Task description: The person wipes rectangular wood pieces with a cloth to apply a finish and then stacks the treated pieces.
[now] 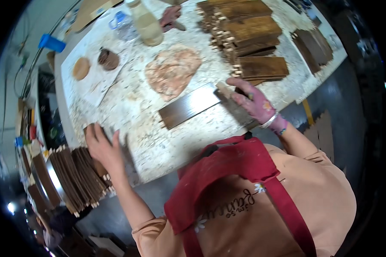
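At far left, below the table edge, a row of dark boards (75, 177) with pale pegs at the ends, close together on edge. Above, beside the table's upper left edge, a blue cup (52, 43). At the table's left corner, the bare left hand (104, 149), fingers stretched forward and thumb apart, over the dark end piece (88, 128) by the row; blurred there, so cannot tell for certain whether gripping it or merely resting on it. Farther up, on white paper (90, 89), a round tan lid (81, 68) and, just beside it, a brown-smeared jar (108, 59). Next, a clear bottle (125, 28) with a blue top, then a taller bottle (146, 25) of yellowish liquid, close together. Below these, a crumpled pinkish rag (172, 70), flat on the worn white table (137, 113). Just below the rag, near the middle of the table, a single glossy brown board (191, 105), lying flat at a slant. At its right end, the right hand (255, 102) in a flowered pink glove, fingers bent and closed on a small pale block (224, 90). Above that hand, piled brown boards (255, 32), pegs toward the left; at far right, another dark stack (313, 49) near the table's edge.
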`<state>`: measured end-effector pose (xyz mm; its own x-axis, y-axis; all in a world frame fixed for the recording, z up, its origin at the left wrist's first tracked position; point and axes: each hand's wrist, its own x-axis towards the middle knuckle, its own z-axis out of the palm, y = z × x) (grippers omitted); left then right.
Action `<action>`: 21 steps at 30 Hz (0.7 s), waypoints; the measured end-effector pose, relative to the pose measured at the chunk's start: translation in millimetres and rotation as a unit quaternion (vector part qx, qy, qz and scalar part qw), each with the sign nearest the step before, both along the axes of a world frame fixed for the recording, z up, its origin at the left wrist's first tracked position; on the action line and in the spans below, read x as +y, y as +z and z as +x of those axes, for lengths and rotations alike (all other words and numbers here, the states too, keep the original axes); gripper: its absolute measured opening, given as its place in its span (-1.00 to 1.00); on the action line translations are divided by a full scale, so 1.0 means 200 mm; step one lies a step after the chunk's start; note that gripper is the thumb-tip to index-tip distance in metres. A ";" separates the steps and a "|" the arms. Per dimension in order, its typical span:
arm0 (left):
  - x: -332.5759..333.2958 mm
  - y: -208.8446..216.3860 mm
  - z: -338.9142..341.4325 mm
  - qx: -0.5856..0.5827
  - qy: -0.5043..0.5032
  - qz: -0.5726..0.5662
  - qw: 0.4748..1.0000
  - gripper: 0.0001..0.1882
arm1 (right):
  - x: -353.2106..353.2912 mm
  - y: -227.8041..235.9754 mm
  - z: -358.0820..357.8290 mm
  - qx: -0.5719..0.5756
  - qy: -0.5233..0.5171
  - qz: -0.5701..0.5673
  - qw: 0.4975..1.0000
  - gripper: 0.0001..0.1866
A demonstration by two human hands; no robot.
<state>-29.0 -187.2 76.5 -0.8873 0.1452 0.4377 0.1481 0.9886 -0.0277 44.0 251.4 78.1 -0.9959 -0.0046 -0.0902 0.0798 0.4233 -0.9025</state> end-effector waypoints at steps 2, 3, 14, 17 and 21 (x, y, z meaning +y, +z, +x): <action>0.37 -0.04 -0.02 -0.132 -0.126 0.197 0.963 -0.31 | -0.01 -0.06 0.05 0.046 0.027 0.055 0.997 -0.43; 0.58 -0.03 0.02 -0.206 -0.177 0.217 0.938 -0.27 | -0.04 -0.07 0.06 0.041 0.018 0.062 0.997 -0.43; 0.82 -0.22 0.02 -0.255 -0.307 0.109 0.911 -0.34 | -0.20 -0.09 -0.11 0.053 -0.088 0.171 0.980 -0.61; 0.82 -0.21 0.02 -0.263 -0.291 0.095 0.915 -0.34 | -0.23 0.00 0.03 -0.021 -0.050 0.260 0.964 -0.56; 0.76 -0.18 -0.09 -0.328 -0.337 0.142 0.871 -0.42 | -0.20 0.06 0.23 -0.039 0.002 0.223 0.974 -0.55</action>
<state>-46.4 -34.2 41.0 -0.7157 0.6978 -0.0277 0.5894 0.6249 0.5120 90.6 211.0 89.4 -0.9862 0.0474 -0.1589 0.1371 0.7720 -0.6207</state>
